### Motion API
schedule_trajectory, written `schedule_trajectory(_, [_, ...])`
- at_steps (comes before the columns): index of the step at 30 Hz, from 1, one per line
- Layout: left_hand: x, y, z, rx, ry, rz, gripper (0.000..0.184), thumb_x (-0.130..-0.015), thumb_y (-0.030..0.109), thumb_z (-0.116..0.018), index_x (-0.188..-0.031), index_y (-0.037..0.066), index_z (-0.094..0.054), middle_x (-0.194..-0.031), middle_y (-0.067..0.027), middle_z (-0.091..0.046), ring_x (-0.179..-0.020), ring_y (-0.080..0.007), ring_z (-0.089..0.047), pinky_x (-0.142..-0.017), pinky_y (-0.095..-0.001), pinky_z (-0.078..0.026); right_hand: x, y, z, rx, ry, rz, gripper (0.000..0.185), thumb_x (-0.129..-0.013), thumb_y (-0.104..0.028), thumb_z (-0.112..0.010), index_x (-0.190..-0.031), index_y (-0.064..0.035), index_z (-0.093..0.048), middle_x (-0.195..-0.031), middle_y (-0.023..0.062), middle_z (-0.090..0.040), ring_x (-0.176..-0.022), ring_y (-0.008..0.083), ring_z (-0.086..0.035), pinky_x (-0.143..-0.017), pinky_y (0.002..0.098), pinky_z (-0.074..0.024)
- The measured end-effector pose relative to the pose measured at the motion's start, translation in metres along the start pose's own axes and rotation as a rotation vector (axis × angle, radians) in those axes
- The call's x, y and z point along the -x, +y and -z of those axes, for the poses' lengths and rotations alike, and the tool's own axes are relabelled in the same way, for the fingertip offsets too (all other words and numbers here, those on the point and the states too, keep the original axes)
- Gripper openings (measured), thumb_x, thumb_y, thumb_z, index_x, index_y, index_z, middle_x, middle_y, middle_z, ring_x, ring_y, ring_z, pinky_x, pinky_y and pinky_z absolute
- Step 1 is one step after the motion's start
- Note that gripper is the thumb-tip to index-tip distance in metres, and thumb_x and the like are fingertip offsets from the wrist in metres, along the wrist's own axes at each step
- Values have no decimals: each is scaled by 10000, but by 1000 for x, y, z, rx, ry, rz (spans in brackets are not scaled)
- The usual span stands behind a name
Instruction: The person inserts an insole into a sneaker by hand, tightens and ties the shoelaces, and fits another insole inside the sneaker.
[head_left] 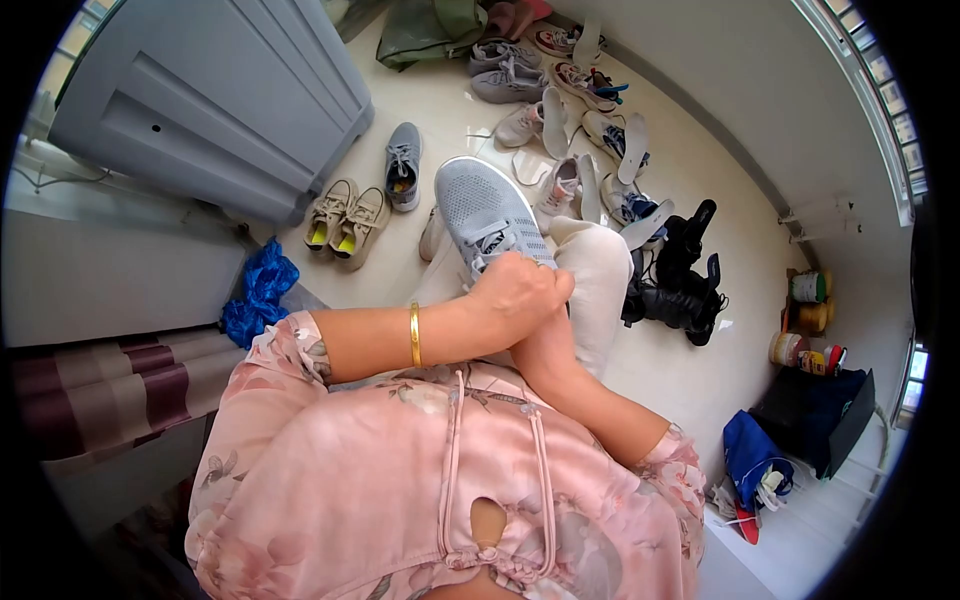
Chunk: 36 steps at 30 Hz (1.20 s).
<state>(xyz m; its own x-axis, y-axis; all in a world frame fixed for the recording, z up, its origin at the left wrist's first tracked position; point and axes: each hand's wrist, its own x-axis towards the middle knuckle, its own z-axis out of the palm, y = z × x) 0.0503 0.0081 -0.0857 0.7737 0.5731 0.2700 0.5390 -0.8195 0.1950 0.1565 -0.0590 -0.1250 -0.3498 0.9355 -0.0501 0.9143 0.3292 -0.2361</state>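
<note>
A grey knit sneaker point(485, 205) with a white sole edge is held up over my lap, toe pointing away from me. My left hand point(515, 295), below a gold bracelet, is closed at the shoe's ankle opening, its fingers curled in. My right hand point(545, 335) comes in from the right, under and behind the left one at the heel end; its fingers are hidden. A similar grey sneaker point(404, 165) stands on the floor beyond, beside a pair of beige shoes point(365, 225) with yellow-green insides. Light trousers point(595, 285) show beside the held shoe.
Several shoes, among them a pink one point(562, 187), lie across the floor with loose insoles point(634, 148). Black boots point(675, 305) are at the right. A grey cabinet point(215, 95) and a blue plastic bag point(262, 290) are at the left; a blue bag point(750, 455) sits lower right.
</note>
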Motion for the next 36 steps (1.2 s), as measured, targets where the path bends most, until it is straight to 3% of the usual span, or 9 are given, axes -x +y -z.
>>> schedule_trajectory(10, [5, 5, -6, -1, -27, -9, 106, -726, 141, -569, -795, 76, -521, -658, -50, -587, -609, -202, -614, -548, -323, -437, -7, 1, -23, -135, 265, 41, 269, -777, -96, -569, -1030, -14, -610, -1070, 164, -561, -1008, 327, -514, -832, 422, -424])
schedule_trajectory(11, [1, -1, -5, 35, -54, 6, 107, -731, 139, -569, -802, 75, -523, -667, -55, -591, -616, -214, -618, -553, -332, -442, -14, 3, -8, -256, 212, 3, 261, -768, -82, -575, -1015, -5, -609, -1065, 173, -566, -1011, 351, -512, -836, 433, -426])
schedule_trajectory(14, [-12, -20, -1, 139, 85, 39, 113, -732, 129, -583, -814, 72, -532, -681, -68, -596, -618, -250, -617, -565, -363, -455, -30, 4, 46, -336, -402, -123, 286, -740, -88, -631, -1012, -4, -608, -1107, 174, -569, -1047, 352, -516, -860, 430, -426])
schedule_trajectory(17, [-16, -29, 4, 109, 121, 89, 143, -717, 116, -598, -837, 71, -537, -659, -70, -585, -603, -267, -607, -565, -379, -460, 6, 16, 55, -230, 147, 207, 353, -690, -86, -692, -1024, -11, -610, -1133, 163, -571, -1066, 344, -519, -866, 426, -432])
schedule_trajectory(22, [-10, -25, 25, 187, -69, -34, 182, -691, 117, -627, -848, 69, -548, -984, -68, -561, -954, -242, -561, -800, -371, -423, 45, 29, 61, -113, 196, 165, 352, -670, -91, -659, -1010, -15, -603, -1099, 121, -574, -999, 287, -530, -827, 394, -435])
schedule_trajectory(25, [-3, -27, 22, 209, 48, -307, 128, -689, 132, -622, -810, 96, -602, -971, -14, -551, -999, -202, -511, -888, -375, -379, 52, 35, 46, -153, 252, 172, 298, -681, -71, -624, -973, -17, -595, -1020, 103, -568, -899, 263, -535, -746, 375, -453])
schedule_trajectory(31, [5, -15, 10, 134, -163, -450, 70, -713, 159, -593, -763, 135, -636, -988, 33, -565, -1066, -171, -478, -1006, -402, -280, 51, 39, 37, -263, 328, 199, 231, -682, -54, -602, -907, -14, -573, -913, 86, -543, -788, 242, -527, -647, 331, -471])
schedule_trajectory(34, [4, -15, 6, 150, -183, -483, 100, -735, 151, -567, -780, 131, -655, -915, 35, -570, -983, -161, -516, -1056, -452, -248, 51, 40, 37, -298, 334, 180, 227, -683, -36, -594, -907, -11, -570, -912, 88, -545, -795, 243, -529, -664, 331, -476])
schedule_trajectory(36, [1, -15, 12, 94, -394, -489, 126, -749, 137, -551, -801, 128, -666, -901, 33, -582, -939, -153, -544, -1086, -491, -209, 49, 39, 42, -323, 340, 177, 214, -689, -22, -589, -901, -10, -568, -910, 90, -545, -798, 246, -530, -672, 332, -479])
